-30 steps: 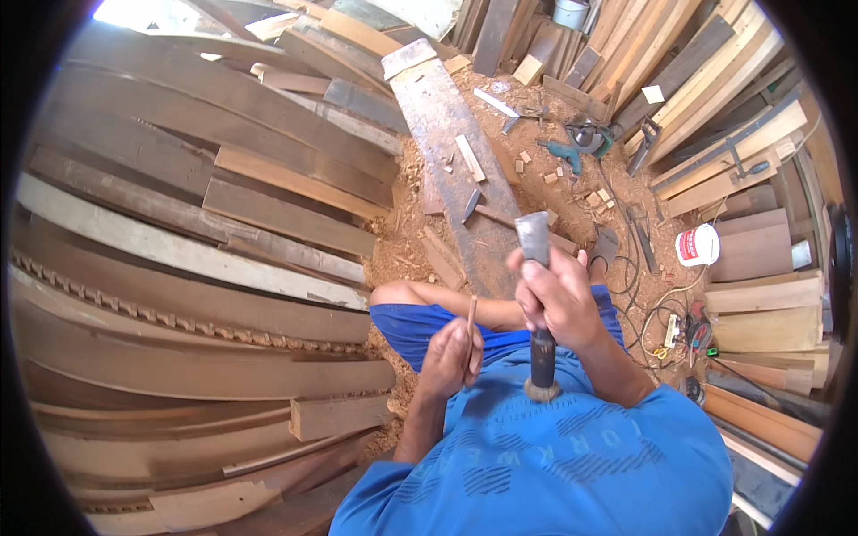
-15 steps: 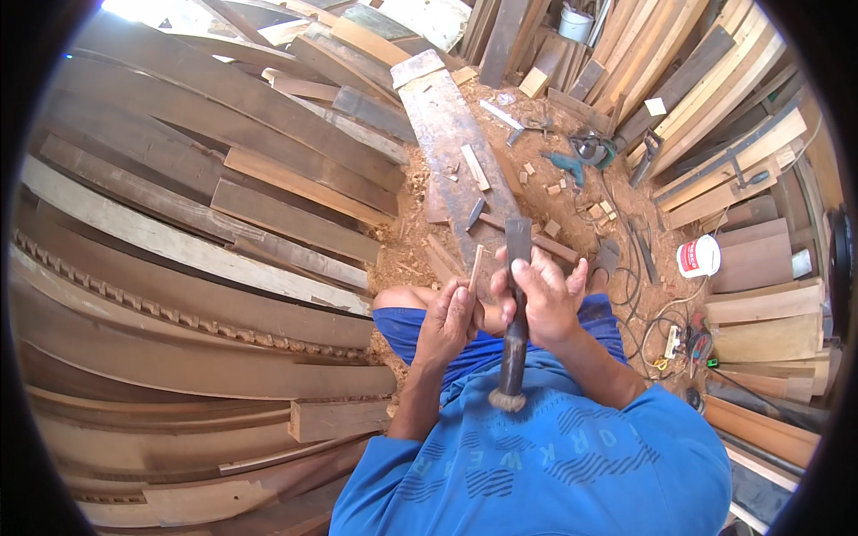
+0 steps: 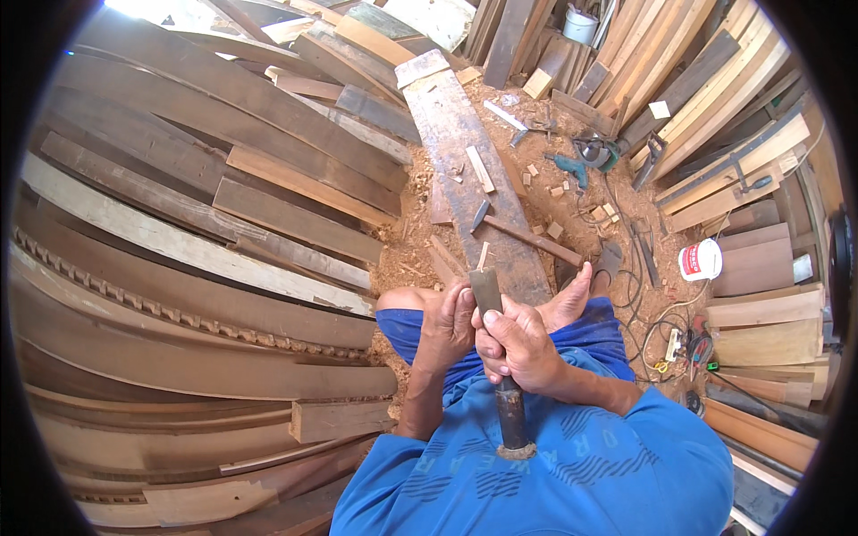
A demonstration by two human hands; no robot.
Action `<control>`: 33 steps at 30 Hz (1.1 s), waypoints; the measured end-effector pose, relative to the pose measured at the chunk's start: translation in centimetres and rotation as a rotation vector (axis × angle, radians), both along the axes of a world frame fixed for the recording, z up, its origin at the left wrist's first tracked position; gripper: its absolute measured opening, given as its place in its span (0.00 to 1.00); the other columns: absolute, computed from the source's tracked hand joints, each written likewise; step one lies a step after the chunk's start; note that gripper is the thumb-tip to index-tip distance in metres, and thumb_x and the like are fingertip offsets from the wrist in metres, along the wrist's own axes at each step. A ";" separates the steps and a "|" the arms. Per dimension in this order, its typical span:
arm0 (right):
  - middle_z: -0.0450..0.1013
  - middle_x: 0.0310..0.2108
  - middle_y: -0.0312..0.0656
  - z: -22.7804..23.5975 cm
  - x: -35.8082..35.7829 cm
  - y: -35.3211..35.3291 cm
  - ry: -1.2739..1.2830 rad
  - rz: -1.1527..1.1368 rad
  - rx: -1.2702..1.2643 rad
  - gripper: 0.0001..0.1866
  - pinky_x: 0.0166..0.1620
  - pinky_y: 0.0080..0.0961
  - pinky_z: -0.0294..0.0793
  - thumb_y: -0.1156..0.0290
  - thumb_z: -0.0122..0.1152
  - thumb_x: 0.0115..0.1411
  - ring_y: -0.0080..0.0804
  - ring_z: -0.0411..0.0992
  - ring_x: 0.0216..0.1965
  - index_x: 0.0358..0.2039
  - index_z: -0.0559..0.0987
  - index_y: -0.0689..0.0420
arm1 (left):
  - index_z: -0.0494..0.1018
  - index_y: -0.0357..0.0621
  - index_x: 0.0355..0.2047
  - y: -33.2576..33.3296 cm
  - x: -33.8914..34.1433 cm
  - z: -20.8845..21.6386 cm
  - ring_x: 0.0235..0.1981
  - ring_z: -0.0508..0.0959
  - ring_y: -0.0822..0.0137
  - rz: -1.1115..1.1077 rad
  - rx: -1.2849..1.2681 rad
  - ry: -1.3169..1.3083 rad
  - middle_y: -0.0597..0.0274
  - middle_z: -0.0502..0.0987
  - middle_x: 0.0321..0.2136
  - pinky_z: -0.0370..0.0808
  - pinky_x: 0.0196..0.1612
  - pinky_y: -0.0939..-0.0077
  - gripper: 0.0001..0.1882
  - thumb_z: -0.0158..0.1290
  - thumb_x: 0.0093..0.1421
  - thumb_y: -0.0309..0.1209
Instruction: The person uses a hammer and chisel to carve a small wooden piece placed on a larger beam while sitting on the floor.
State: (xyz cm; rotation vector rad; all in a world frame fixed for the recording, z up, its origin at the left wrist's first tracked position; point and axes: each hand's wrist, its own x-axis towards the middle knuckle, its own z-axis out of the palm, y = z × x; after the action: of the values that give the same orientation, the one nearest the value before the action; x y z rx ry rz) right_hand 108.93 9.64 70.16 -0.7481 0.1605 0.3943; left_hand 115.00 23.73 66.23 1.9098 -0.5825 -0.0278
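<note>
My right hand (image 3: pixel 523 348) is wrapped around a wide chisel (image 3: pixel 511 415), whose dark handle points back toward my shirt. Its flat steel blade stands up and away from me. Close on the left, my left hand (image 3: pixel 447 326) pinches a thin wooden strip (image 3: pixel 483 255). Only the strip's tip shows past the chisel blade; the blade hides the rest, and I cannot tell whether they touch. A hammer (image 3: pixel 527 238) with a wooden handle lies just beyond on a long worn plank (image 3: pixel 438 98).
Long boards (image 3: pixel 295 214) are stacked at the left. A small wood block (image 3: pixel 480 169) rests on the plank. Shavings, offcuts, a teal power tool (image 3: pixel 572 168), a handsaw (image 3: pixel 650 159), cables and a white bucket (image 3: pixel 700 259) lie to the right. My bare foot (image 3: pixel 569 302) is beside the plank.
The chisel has come down and left, its blade now in front of the strip. My right hand has closed more fully around it, and the hammer is less covered.
</note>
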 end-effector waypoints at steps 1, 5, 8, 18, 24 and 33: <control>0.62 0.19 0.32 0.1 -0.1 -0.2 -0.004 -0.005 -0.008 0.12 0.19 0.19 0.68 0.62 0.42 0.69 0.16 0.60 0.14 0.40 0.65 0.58 | 0.71 0.37 0.44 -0.6 0.1 -0.1 0.27 0.78 0.55 0.014 -0.022 -0.137 0.52 0.76 0.28 0.73 0.30 0.68 0.10 0.43 0.69 0.28; 0.62 0.20 0.32 0.1 -0.2 -0.4 -0.012 -0.021 -0.029 0.13 0.19 0.19 0.68 0.61 0.42 0.70 0.16 0.60 0.14 0.41 0.65 0.58 | 0.71 0.36 0.43 -0.7 -0.1 0.0 0.25 0.78 0.55 -0.023 -0.028 -0.020 0.51 0.75 0.28 0.73 0.27 0.68 0.09 0.43 0.69 0.28; 0.62 0.20 0.32 0.1 -0.2 -0.3 -0.018 -0.026 -0.029 0.13 0.19 0.19 0.68 0.61 0.42 0.70 0.16 0.59 0.14 0.41 0.66 0.59 | 0.70 0.36 0.44 -1.1 -0.4 0.1 0.24 0.78 0.54 0.007 -0.050 -0.081 0.50 0.75 0.27 0.73 0.26 0.66 0.09 0.43 0.68 0.28; 0.61 0.19 0.33 0.7 -1.0 -1.3 0.021 -0.054 -0.062 0.12 0.18 0.19 0.67 0.62 0.41 0.71 0.17 0.58 0.13 0.39 0.65 0.58 | 0.70 0.37 0.38 -0.2 -3.6 -1.2 0.21 0.76 0.55 -0.087 0.029 0.061 0.51 0.74 0.23 0.71 0.24 0.66 0.07 0.44 0.67 0.27; 0.60 0.19 0.32 0.7 -0.1 -3.9 -0.061 -0.262 -0.027 0.10 0.17 0.20 0.66 0.63 0.43 0.70 0.17 0.58 0.13 0.39 0.65 0.57 | 0.71 0.36 0.32 1.4 -4.8 -3.4 0.13 0.68 0.75 0.057 -0.027 0.379 0.66 0.67 0.11 0.66 0.19 0.77 0.14 0.39 0.71 0.29; 0.58 0.17 0.31 0.9 0.1 -0.9 -0.033 -0.062 0.056 0.12 0.17 0.21 0.67 0.59 0.43 0.70 0.17 0.55 0.11 0.39 0.65 0.55 | 0.72 0.35 0.37 0.7 -0.7 -0.7 0.22 0.76 0.62 -0.103 0.154 -0.202 0.53 0.73 0.22 0.70 0.25 0.72 0.11 0.43 0.69 0.30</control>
State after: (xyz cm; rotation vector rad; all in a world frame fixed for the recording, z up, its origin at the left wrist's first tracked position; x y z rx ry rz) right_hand 108.99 8.75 71.04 -0.6924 0.1405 0.3259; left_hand 114.33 24.39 65.49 2.0446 -0.8353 0.0569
